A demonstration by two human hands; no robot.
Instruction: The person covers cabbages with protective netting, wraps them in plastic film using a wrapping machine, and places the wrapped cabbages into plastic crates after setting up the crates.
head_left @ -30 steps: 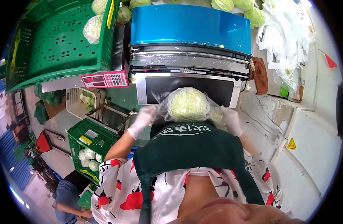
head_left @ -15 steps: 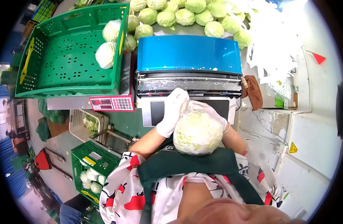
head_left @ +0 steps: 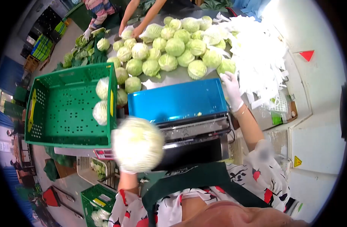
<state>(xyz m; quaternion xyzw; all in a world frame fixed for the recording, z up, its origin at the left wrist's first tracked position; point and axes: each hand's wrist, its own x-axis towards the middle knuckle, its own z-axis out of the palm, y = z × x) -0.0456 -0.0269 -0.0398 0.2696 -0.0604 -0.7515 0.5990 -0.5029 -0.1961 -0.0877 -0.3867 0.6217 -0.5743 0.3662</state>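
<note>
A pale cabbage (head_left: 138,144), smeared by motion, is held up in front of the wrapping machine's left end. My left hand (head_left: 126,171), in a white glove, supports it from below; most of that hand is hidden behind the cabbage. Stretched forward past the right end of the blue-topped wrapping machine (head_left: 177,100), my gloved right hand (head_left: 231,89) holds nothing. Its fingers are extended close to a green cabbage (head_left: 226,66) at the pile's near right edge.
Left stands a green crate (head_left: 69,109) with two cabbages, above a red-fronted scale (head_left: 104,154). White foam nets (head_left: 256,56) heap at the right of the table. Beyond the cabbage pile, another person's hands (head_left: 130,33) touch a cabbage; a second person's gloved hand (head_left: 87,34) is farther left.
Both hands were together on the cabbage at my chest. My left hand has carried it left; my right hand has let go and reached forward to the pile. The view has shifted too.
</note>
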